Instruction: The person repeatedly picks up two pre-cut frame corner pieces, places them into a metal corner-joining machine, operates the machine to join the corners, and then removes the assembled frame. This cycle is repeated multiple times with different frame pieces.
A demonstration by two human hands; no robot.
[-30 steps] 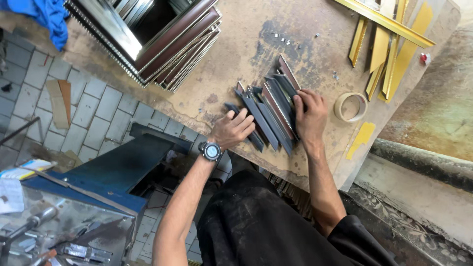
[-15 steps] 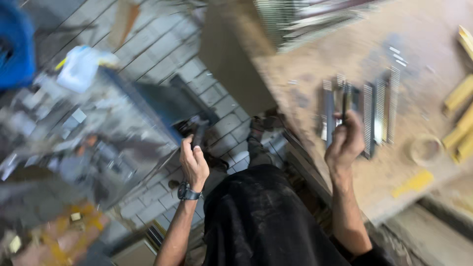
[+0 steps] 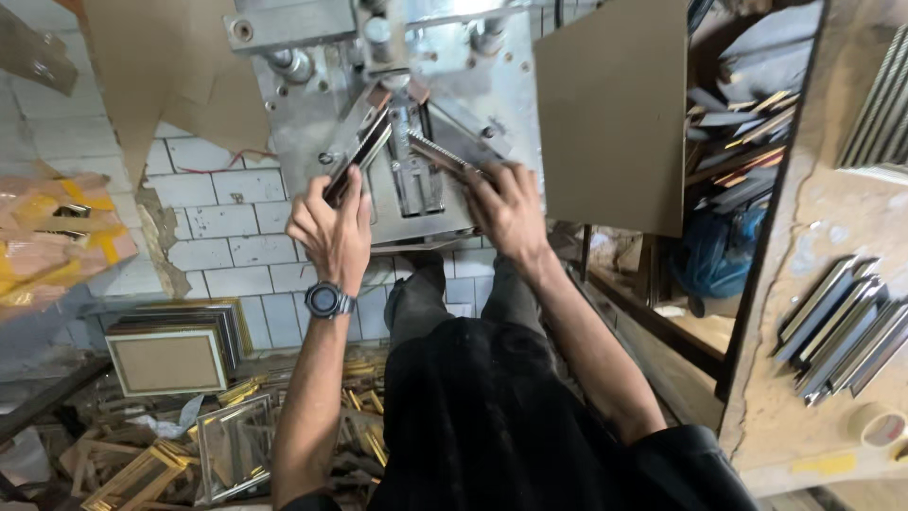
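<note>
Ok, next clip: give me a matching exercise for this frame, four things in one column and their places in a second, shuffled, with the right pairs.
Things:
1. dark frame moulding strip
2. ribbed frame moulding strip
3. roll of tape
4. finished frame with a brown backing

Places:
A. on the floor by the white tiled wall, lower left
B. in the left hand, on the metal joining machine
C. on the workbench, near its lower right corner
D. under the right hand, on the machine

Pairs: 1-B, 2-D, 3-C, 4-A
</note>
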